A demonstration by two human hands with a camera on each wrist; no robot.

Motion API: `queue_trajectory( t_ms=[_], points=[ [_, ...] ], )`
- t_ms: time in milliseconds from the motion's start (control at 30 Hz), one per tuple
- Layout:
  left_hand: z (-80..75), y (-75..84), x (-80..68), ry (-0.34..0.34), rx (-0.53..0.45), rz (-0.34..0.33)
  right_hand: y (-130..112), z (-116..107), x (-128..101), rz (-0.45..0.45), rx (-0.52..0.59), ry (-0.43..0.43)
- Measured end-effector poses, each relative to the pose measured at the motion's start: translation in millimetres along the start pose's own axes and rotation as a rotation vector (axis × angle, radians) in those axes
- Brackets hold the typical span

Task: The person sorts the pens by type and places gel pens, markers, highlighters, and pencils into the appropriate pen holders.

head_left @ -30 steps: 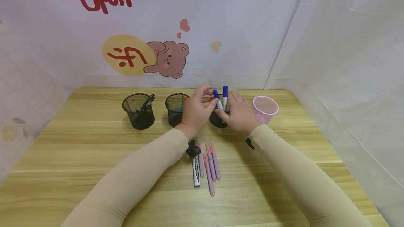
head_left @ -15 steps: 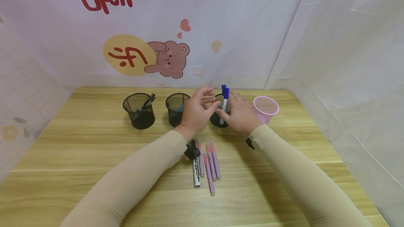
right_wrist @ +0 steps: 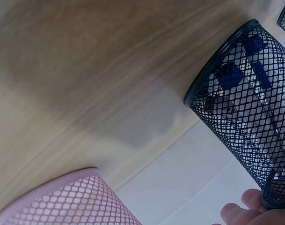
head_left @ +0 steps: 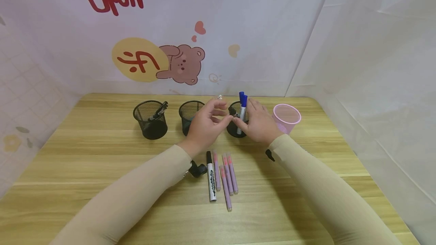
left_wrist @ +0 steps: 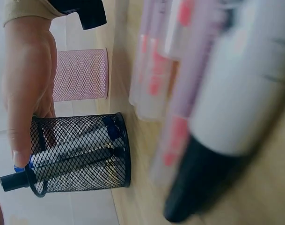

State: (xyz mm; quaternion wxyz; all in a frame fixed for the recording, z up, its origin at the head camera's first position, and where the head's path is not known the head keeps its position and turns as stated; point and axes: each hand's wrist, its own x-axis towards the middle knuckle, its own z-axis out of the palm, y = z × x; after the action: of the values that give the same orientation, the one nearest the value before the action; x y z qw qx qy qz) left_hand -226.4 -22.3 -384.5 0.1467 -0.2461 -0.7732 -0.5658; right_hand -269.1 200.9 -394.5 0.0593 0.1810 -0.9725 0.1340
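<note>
Evidently, the left hand (head_left: pixel 208 124) has withdrawn, thumb and fingers apart, nothing visibly held; the right hand (head_left: pixel 260 122) touches the black wire-mesh cylindrical cup (left_wrist: pixel 81 157), grip unclear. Two white, blue-capped markers (head_left: pixel 242 112) stand inside, released.

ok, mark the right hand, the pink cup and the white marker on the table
Right hand (head_left: pixel 261 124): head view, on the back of the hand
Pink cup (left_wrist: pixel 81 76): left wrist view, on the mesh wall
White marker (head_left: pixel 211 177): head view, on the barrel
</note>
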Motion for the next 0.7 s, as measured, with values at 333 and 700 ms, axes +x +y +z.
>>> queue_trajectory(
  t_ms=[333, 700],
  points=[
    [-30.2, -3.9, -21.2, -0.257, 0.270, -0.222, 0, 0, 0, -0.001, 0.000, 0.000],
    [-37.6, -7.7, -40.0, -0.639, 0.637, -0.450, 0, -1, -1, 0.014, 0.000, -0.022]
  ],
)
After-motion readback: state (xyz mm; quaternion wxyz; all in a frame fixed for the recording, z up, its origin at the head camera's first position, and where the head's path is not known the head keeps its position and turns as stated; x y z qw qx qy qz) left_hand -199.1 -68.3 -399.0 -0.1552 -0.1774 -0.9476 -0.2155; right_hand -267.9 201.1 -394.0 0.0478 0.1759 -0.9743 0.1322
